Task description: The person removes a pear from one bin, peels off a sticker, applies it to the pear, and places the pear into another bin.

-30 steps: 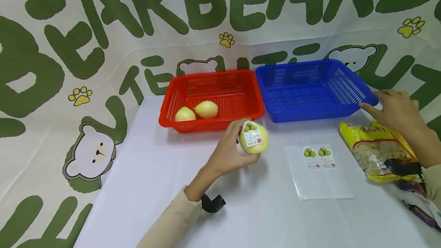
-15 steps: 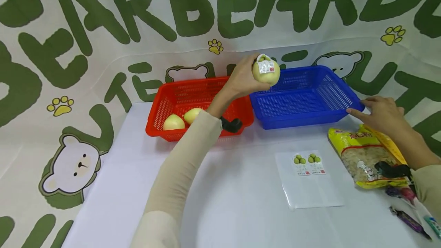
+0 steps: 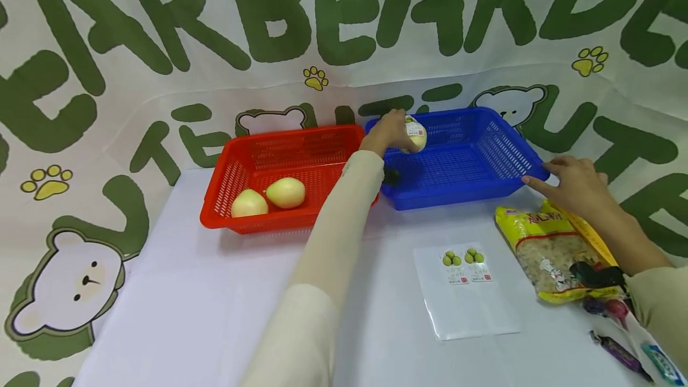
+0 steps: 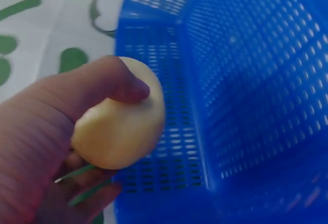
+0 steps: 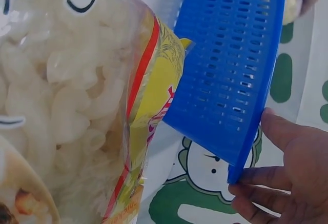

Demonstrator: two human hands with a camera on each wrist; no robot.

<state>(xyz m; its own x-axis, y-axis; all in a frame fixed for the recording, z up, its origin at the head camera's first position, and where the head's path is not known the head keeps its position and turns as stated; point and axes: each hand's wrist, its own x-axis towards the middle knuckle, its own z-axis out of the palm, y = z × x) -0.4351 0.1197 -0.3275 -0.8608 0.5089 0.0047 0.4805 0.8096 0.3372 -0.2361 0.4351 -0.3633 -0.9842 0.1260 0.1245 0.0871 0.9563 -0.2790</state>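
Observation:
My left hand grips a pale yellow pear with a printed sticker on it, over the left side of the blue basket. The left wrist view shows the thumb across the pear, with the basket's mesh floor behind it. At the basket's right front corner my right hand holds the rim, thumb on one side and fingers on the other. Two more pears, one upright and one on its side, lie in the red basket.
On the white table lies a clear sheet bearing two pear stickers. Beside it are a yellow bag of pasta, lollipops and a purple-wrapped candy. A printed cloth hangs behind the baskets.
My left hand has carried the pear from in front of the red basket, up and right, then down over the blue basket. The right hand stays at the blue basket's corner. The view has shifted.

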